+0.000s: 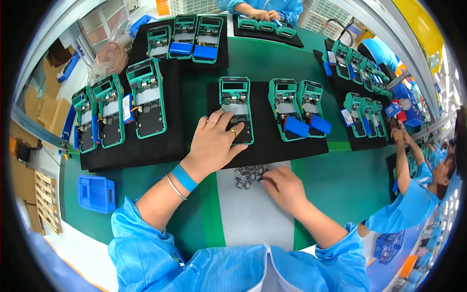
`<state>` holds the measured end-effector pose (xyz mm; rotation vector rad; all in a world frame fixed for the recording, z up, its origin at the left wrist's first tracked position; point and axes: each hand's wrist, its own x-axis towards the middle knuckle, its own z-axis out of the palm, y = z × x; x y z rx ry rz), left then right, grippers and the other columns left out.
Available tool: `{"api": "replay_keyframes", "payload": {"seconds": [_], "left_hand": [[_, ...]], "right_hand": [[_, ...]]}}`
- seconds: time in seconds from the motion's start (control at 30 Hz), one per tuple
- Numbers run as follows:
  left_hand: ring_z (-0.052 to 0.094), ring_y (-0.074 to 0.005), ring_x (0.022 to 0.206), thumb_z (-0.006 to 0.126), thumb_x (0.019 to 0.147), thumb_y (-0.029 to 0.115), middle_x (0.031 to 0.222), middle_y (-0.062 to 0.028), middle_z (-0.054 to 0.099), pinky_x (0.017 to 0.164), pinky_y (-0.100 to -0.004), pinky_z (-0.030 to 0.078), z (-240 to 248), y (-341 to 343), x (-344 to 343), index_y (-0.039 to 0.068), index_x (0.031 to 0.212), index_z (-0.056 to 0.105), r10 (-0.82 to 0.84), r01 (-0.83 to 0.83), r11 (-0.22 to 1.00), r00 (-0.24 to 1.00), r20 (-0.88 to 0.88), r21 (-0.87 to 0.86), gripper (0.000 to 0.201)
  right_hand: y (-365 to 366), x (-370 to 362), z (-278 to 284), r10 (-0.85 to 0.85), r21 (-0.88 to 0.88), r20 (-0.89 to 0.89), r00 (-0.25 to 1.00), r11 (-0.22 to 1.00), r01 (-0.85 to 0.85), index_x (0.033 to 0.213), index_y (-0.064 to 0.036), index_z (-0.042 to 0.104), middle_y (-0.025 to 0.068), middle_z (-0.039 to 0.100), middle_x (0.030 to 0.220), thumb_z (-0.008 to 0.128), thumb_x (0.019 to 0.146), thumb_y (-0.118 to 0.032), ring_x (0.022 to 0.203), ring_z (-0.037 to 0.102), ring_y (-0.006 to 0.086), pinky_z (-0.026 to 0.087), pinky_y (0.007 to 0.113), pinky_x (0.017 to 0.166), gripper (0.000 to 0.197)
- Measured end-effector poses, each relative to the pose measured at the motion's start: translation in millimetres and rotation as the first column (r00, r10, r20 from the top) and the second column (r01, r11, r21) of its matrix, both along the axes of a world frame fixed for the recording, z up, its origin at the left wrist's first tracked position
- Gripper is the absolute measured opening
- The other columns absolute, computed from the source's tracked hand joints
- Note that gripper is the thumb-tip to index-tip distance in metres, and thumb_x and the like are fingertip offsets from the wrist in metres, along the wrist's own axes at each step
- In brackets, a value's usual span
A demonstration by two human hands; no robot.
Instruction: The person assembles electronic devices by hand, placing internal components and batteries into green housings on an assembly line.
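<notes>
My left hand [211, 143] lies with fingers spread over the lower part of an opened green device housing [235, 87], which shows circuit parts inside. The fingertips rest on its inner face, and the hand hides part of it. My right hand [286, 189] is at the right side of a small pile of black-and-silver parts [248, 175] on a grey strip [253, 214]. Its thumb and fingers are drawn together at the pile's edge. What they pinch, if anything, is too small to name. The housing lies on a black foam mat [262, 155].
Two similar housings [283, 104] with blue batteries [296, 127] share the mat. More housings [146, 100] lie on black mats at left, behind and right. A blue tray [97, 193] sits at left. Across the table are another person's hands [265, 14]; a co-worker [406, 204] is at right.
</notes>
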<state>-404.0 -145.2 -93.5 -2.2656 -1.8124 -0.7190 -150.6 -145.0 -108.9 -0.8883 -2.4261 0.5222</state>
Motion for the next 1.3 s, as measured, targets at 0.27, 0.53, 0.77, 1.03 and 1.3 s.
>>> {"api": "replay_keyframes", "payload": {"seconds": [0.27,0.53,0.77,1.03,1.3], "left_hand": [[0.047,-0.0333,0.128,0.071,0.083,0.032,0.135,-0.0172,0.053,0.103,-0.0450,0.037,19.8,52.2,77.1,0.007,0.125,0.064,-0.210,0.206,0.977,0.975,0.072,0.063,0.050],[0.056,-0.0382,0.110,0.079,0.078,0.029,0.112,-0.0174,0.058,0.095,-0.0465,0.045,3.4,105.8,127.5,0.003,0.120,0.060,-0.234,0.281,0.945,0.938,0.255,-0.165,0.053],[0.064,-0.0421,0.091,0.054,0.100,0.029,0.102,-0.0241,0.067,0.082,-0.0474,0.052,-7.7,110.2,102.4,0.000,0.128,0.055,-0.183,0.164,0.983,0.831,0.525,0.082,0.040],[0.046,-0.0438,0.130,0.058,0.080,0.000,0.134,-0.0278,0.051,0.110,-0.0503,0.036,13.4,84.7,74.1,-0.002,0.130,0.052,-0.229,0.161,0.966,0.893,0.387,0.201,0.050],[0.047,-0.0367,0.126,0.073,0.082,0.038,0.129,-0.0187,0.053,0.107,-0.0480,0.038,-14.1,66.8,99.3,0.013,0.128,0.062,-0.113,0.112,0.993,0.993,0.020,0.036,0.053]], "right_hand": [[-6.3,-2.7,-4.6,0.020,0.271,0.245,0.969,0.958,-0.089,0.081,-0.0068,0.062,0.0081,0.061,0.084,0.063,0.072,-0.014,0.083,0.062,0.0251,0.055,0.037,0.064,0.012],[-8.6,-7.9,-12.4,0.150,0.267,0.340,0.928,0.931,-0.248,0.079,-0.0039,0.065,0.0093,0.064,0.082,0.063,0.071,-0.014,0.082,0.064,0.0260,0.057,0.036,0.063,0.013],[8.6,-7.1,-22.6,0.268,0.314,0.388,0.882,0.861,-0.400,0.077,-0.0036,0.061,0.0096,0.063,0.082,0.061,0.076,-0.013,0.081,0.065,0.0257,0.057,0.035,0.062,0.009],[69.3,34.6,51.5,0.176,0.389,0.050,0.983,0.903,-0.182,0.077,-0.0090,0.059,0.0065,0.060,0.077,0.064,0.075,-0.015,0.078,0.065,0.0260,0.055,0.039,0.064,0.008],[162.8,18.0,37.9,0.043,0.455,-0.062,0.997,0.890,-0.010,0.084,-0.0091,0.069,0.0044,0.060,0.084,0.072,0.073,-0.005,0.079,0.064,0.0262,0.055,0.036,0.064,0.013]]}}
